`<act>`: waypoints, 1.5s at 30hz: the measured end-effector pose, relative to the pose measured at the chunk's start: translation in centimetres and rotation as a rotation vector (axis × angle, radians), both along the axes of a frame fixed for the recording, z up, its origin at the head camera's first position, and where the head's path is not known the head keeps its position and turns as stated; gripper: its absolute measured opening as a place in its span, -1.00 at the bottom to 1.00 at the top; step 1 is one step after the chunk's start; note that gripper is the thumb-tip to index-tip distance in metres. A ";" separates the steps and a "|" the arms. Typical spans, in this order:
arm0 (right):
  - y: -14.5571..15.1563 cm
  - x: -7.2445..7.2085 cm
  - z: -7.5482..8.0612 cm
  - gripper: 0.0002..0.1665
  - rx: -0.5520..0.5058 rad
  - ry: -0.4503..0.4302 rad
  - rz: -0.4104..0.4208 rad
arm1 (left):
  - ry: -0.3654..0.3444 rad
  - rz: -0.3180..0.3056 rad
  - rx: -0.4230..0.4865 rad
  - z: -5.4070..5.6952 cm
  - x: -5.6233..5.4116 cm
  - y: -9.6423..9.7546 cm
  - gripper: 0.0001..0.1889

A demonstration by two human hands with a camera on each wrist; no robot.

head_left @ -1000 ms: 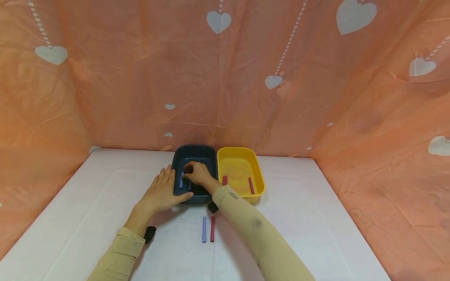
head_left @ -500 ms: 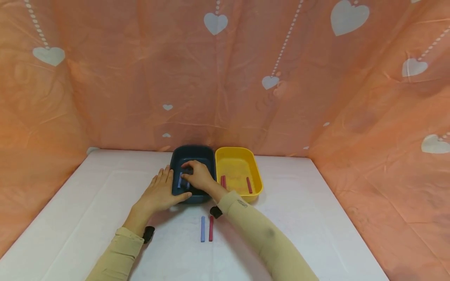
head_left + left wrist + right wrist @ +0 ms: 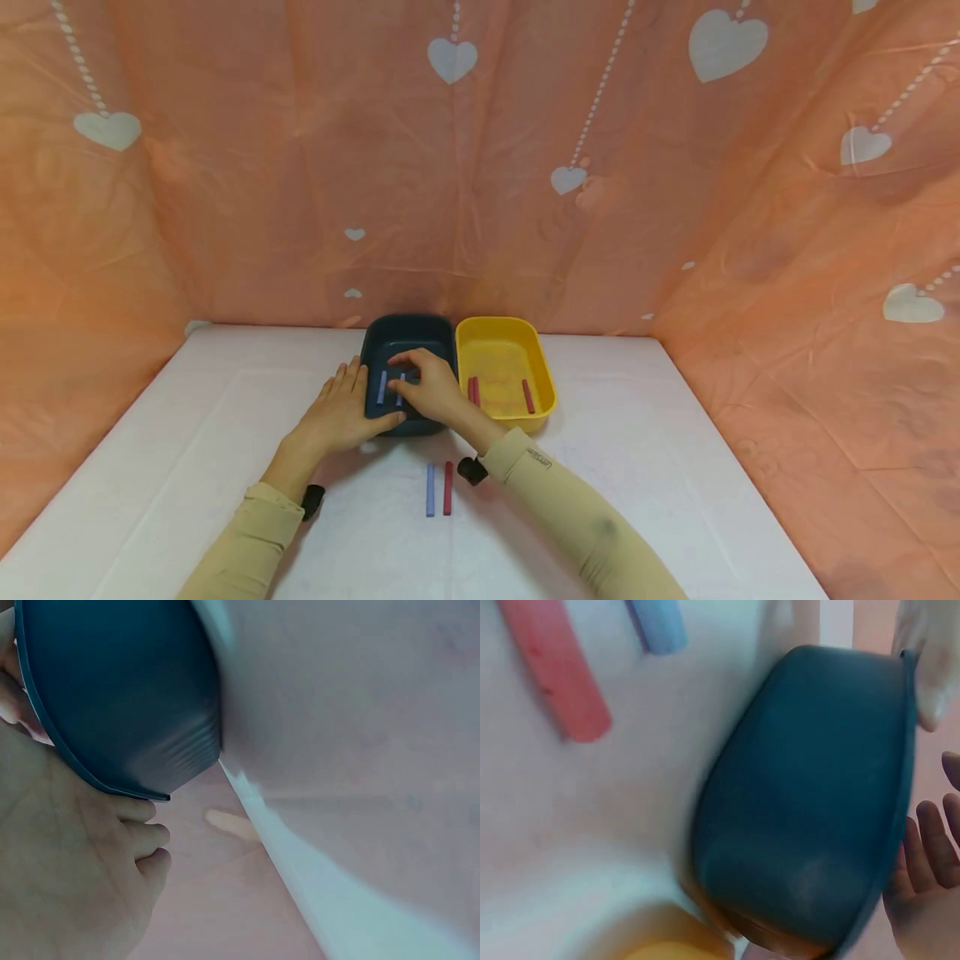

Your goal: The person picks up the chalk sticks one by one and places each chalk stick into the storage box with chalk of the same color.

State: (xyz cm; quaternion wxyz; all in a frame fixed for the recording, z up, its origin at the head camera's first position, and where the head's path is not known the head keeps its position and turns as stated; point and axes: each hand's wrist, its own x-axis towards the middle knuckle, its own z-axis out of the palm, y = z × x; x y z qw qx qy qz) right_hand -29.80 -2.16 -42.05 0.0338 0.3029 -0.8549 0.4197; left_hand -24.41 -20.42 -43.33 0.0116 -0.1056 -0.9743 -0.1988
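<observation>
My left hand (image 3: 341, 414) rests on the left rim of the dark blue tray (image 3: 408, 329), fingers straight and thumb along the near rim. In the left wrist view its palm lies against the tray's lip. Over the tray's inside is my right hand (image 3: 435, 390), thumb and fingers apart with nothing between them. Below its fingertips, one blue chalk stick (image 3: 401, 390) is partly hidden; another blue chalk stick (image 3: 382, 388) lies left of it. On the table in front, a blue chalk stick (image 3: 431, 490) lies beside a red chalk stick (image 3: 447, 488).
Right beside the dark tray stands a yellow tray (image 3: 517, 354). Inside it are two red sticks (image 3: 473, 392) at the left wall and one red stick (image 3: 528, 397) at the right. A white cloth covers the table (image 3: 637, 467); an orange curtain (image 3: 510, 250) hangs behind.
My right hand's thumb and fingers have spread apart, and its wrist and forearm have shifted right and nearer. More of the blue chalk in the tray shows. The left hand has kept its place.
</observation>
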 end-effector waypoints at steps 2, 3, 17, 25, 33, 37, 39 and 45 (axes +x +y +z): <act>0.4 0.4 0.0 -0.63 -0.018 0.009 0.012 | 0.001 -0.002 -0.001 0.0 0.0 0.0 0.22; 0.7 0.6 0.0 -0.63 -0.028 0.014 0.021 | 0.001 -0.001 -0.002 0.0 0.0 0.0 0.22; 4.0 3.8 -0.1 -0.61 -0.083 0.026 0.049 | -0.004 0.012 -0.013 0.3 0.2 0.0 0.24; 6.0 5.5 -0.4 -0.58 -0.096 -0.025 0.023 | -0.030 0.017 -0.020 0.2 0.0 -0.2 0.25; 8.3 6.9 -1.5 -0.58 -0.074 -0.101 0.029 | -0.037 0.015 -0.020 0.2 0.0 -0.1 0.26; 9.3 7.4 -2.3 -0.57 -0.024 -0.118 0.053 | -0.030 0.017 -0.020 0.3 0.0 0.0 0.27; 9.7 7.7 -2.7 -0.56 0.002 -0.119 0.072 | -0.029 0.018 -0.020 0.3 0.0 0.1 0.28; 10.4 8.3 -3.7 -0.53 0.126 -0.132 0.087 | -0.030 0.018 -0.021 0.1 -0.1 0.2 0.28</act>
